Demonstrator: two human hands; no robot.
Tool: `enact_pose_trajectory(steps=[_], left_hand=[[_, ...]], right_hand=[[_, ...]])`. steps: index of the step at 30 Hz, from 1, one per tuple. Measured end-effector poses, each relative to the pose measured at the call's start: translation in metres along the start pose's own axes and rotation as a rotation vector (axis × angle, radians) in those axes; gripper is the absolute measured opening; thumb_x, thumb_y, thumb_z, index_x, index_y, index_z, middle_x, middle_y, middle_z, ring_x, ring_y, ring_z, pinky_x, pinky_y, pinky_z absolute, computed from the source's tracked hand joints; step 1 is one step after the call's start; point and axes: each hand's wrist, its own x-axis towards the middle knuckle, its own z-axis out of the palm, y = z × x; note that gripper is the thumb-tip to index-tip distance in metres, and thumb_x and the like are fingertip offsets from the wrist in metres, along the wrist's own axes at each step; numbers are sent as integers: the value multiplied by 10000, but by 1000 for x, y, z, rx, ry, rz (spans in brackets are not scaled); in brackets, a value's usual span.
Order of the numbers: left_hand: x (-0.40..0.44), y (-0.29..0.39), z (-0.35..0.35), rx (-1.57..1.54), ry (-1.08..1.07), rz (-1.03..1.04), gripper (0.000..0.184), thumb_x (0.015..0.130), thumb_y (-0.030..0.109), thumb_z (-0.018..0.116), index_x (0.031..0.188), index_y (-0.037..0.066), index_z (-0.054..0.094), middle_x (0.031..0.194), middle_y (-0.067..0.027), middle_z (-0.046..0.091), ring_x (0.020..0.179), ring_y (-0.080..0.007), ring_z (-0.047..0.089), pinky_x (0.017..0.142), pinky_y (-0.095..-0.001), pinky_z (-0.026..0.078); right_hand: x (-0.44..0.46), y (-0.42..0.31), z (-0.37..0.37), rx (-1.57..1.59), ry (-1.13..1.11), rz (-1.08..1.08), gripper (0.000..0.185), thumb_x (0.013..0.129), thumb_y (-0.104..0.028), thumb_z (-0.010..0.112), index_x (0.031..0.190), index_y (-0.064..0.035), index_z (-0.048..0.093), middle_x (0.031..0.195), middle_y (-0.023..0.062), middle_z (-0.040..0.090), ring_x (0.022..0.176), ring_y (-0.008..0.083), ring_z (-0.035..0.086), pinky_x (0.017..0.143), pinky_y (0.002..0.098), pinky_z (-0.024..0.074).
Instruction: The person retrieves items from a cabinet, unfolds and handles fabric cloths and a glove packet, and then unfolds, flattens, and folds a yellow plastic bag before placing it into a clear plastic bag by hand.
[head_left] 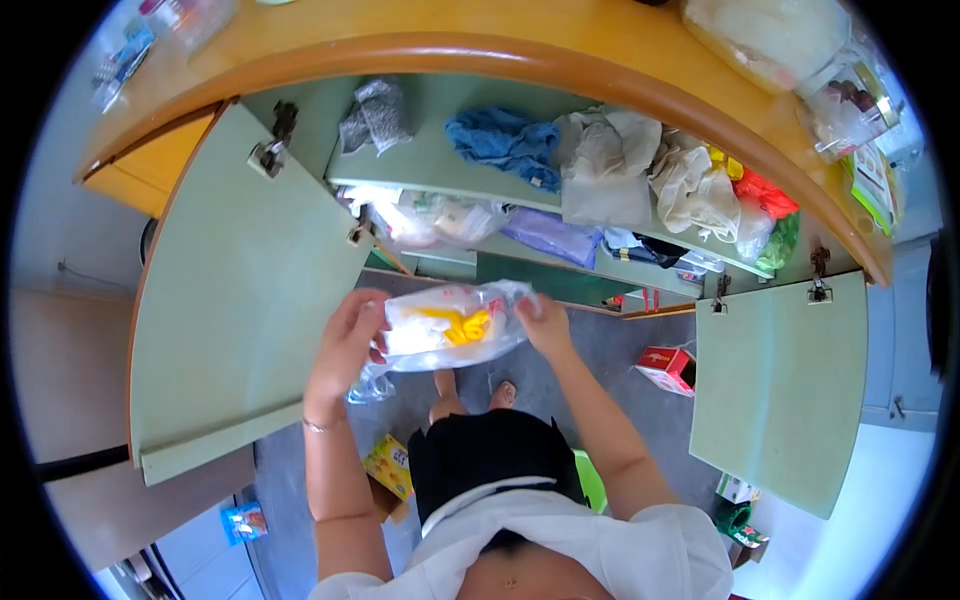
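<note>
Between my two hands is a clear plastic bag (440, 357) with something white and something yellow inside; what these are I cannot make out. My left hand (352, 335) grips the bag's left end, fingers curled round it. At the opposite end, my right hand (541, 322) pinches the plastic. The bag is held in the air in front of an open cabinet. Behind it, the upper shelf (425, 150) carries a blue cloth (500, 143), cream cloth bags (697, 185) and grey speckled packets (377, 115). Lower down lie clear plastic bags (440, 218) and a purple package (552, 236).
Green cabinet doors stand open at left (235, 300) and right (780, 385). A red box (667, 369) and a yellow carton (390, 466) are on the floor. Jars (850, 108) and bags stand on the wooden top (420, 50). Red and green plastic bags (765, 195) fill the shelf's right end.
</note>
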Motion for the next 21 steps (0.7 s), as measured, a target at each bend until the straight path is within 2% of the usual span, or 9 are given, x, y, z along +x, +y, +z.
enact_pose_trajectory(steps=[2,4,5,7,11,15,17,19,21], left_hand=[[2,-36,8,218,56,45,239,836,216,501,1015,57,490,699,-19,503,565,-98,525,478,-192,399],[3,-57,30,291,-17,-7,245,823,192,532,1018,52,480,731,-26,497,582,-91,516,494,-193,404],[5,-71,41,187,-49,-30,251,823,189,537,1025,56,470,763,-28,495,601,-90,517,514,-195,415],[10,-93,66,-38,-107,-118,270,823,185,544,1043,62,445,821,-34,491,645,-93,522,554,-201,434],[18,-125,88,-178,-182,-194,290,833,194,536,1068,70,421,877,-38,488,717,-97,526,599,-219,456],[22,-137,88,-239,-139,-221,268,845,190,515,1068,70,429,883,-49,502,707,-99,535,592,-218,459],[26,-143,83,-271,-118,-179,240,854,174,497,1057,59,442,876,-57,514,703,-99,544,578,-211,456],[31,-142,77,-251,-101,-186,232,855,164,493,1051,50,445,874,-60,514,706,-102,547,571,-213,457],[32,-148,75,-293,-80,-201,216,856,142,487,1042,38,447,877,-61,510,700,-107,548,562,-223,461]], right_hand=[[-23,-20,-26,-260,-123,-81,371,680,-205,680,972,-13,555,849,92,589,803,161,569,701,270,454],[-16,-26,-49,-208,115,-254,309,692,-166,664,942,-16,562,866,92,587,788,165,566,681,265,449],[-14,-32,-61,-186,227,-337,278,698,-146,655,927,-17,566,875,92,586,781,167,564,671,263,446],[0,-79,-101,75,277,-374,282,685,-168,652,914,-21,579,926,151,576,821,269,569,711,342,451],[69,-131,-125,-165,486,-771,236,681,-117,645,882,-17,574,882,137,582,804,266,562,707,336,446],[134,-170,-93,-447,609,-904,329,713,-318,620,969,-114,589,1088,152,502,1005,329,455,813,443,364],[167,-166,-59,-546,390,-688,334,750,-379,557,1017,-180,585,1178,147,434,1071,336,383,823,494,310],[179,-190,-33,-718,334,-509,278,774,-341,530,1000,-194,596,1130,133,456,1061,300,371,805,477,294],[198,-210,-11,-642,298,-482,257,780,-320,521,998,-208,598,1113,114,459,1073,299,354,813,464,303]])
